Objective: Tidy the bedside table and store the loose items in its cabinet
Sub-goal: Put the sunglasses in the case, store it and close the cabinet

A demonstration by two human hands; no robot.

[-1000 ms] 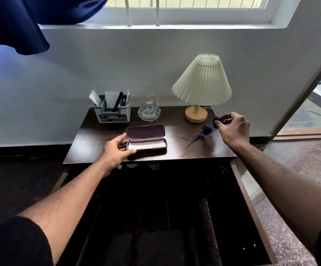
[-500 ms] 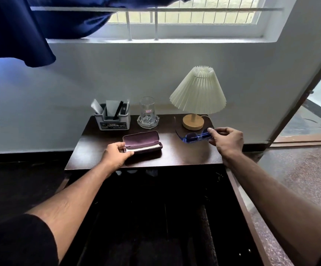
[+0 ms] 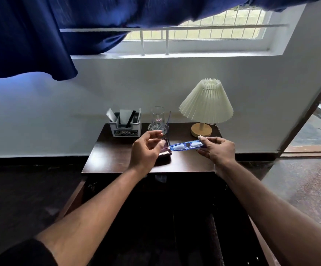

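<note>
Back row of the bedside table [image 3: 106, 162] is occupied: organiser [image 3: 125, 126] left, glass [image 3: 157, 120] centre, lamp [image 3: 205, 104] right (its shade overhangs the base). The case [image 3: 165, 151] lies mid-table. Bare surface remains at the front-left and front-right. The spectacles [image 3: 186, 145], pinched by the right hand [image 3: 218, 148], span the space above the centre.

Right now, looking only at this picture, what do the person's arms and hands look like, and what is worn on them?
The left hand and the right hand are bare: no gloves, and no ring, watch or band shows. A black sleeve covers the left upper arm; the left forearm and right forearm are bare. No right sleeve shows.
</note>
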